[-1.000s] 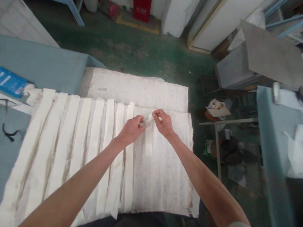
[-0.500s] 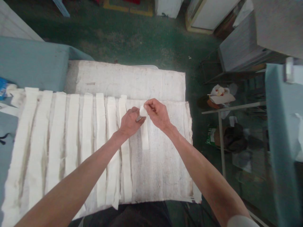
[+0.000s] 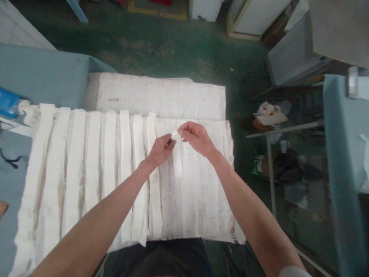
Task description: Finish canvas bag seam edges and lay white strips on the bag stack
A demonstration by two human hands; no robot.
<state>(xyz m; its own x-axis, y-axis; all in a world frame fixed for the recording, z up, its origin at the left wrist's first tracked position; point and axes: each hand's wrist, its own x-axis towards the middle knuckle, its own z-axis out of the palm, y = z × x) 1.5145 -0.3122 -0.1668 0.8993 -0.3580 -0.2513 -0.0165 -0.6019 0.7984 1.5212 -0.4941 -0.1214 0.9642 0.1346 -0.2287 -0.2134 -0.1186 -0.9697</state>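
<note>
Between my two hands is a white fabric strip [image 3: 177, 163], its lower end hanging over the pale board. My left hand [image 3: 163, 149] pinches it from the left side. With thumb and fingertips, my right hand [image 3: 196, 136] grips the upper end, which looks folded or rolled; its exact shape is partly hidden by the fingers. Left of my hands, several similar white strips [image 3: 93, 154] lie lengthwise, side by side, on the whitish, stained board [image 3: 198, 200]. The nearest laid strip [image 3: 155, 188] passes just left of my left hand.
A second whitish board [image 3: 161, 92] lies beyond the first. Blue-grey cloth [image 3: 43, 73] covers a surface at left, with a blue packet [image 3: 8, 103] near it. At right stand a metal frame [image 3: 271, 173] and another cloth-covered table [image 3: 337, 154]. Green floor [image 3: 144, 50] lies behind.
The view has shifted slightly, so the boards and strips sit a little further right and higher. My right hand has moved slightly right, and less of the strip's upper end shows between my hands.
</note>
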